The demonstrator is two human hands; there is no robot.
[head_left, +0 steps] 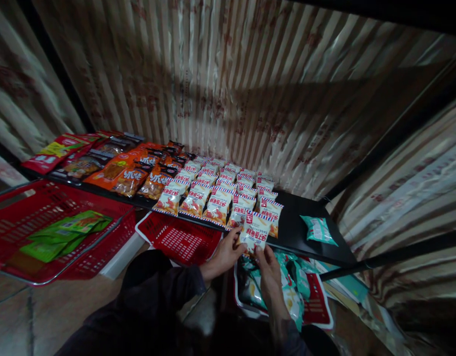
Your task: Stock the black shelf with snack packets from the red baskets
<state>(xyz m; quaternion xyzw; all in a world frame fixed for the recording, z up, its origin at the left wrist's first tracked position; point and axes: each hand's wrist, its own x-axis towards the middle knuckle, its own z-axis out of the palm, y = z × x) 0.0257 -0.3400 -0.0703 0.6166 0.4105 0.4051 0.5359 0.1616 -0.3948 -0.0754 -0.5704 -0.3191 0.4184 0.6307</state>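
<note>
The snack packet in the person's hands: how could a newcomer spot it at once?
Find the long black shelf, then the block of white packets with red lettering, right of the orange bags. At that block's front right, the left hand and right hand hold one packet by the shelf's edge. It is printed like its neighbours, but it alone has both hands on it.

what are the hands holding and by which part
A pillow-shaped white plastic snack bag with red lettering, held by its lower part: left hand at the left side, right hand at the bottom.
</note>
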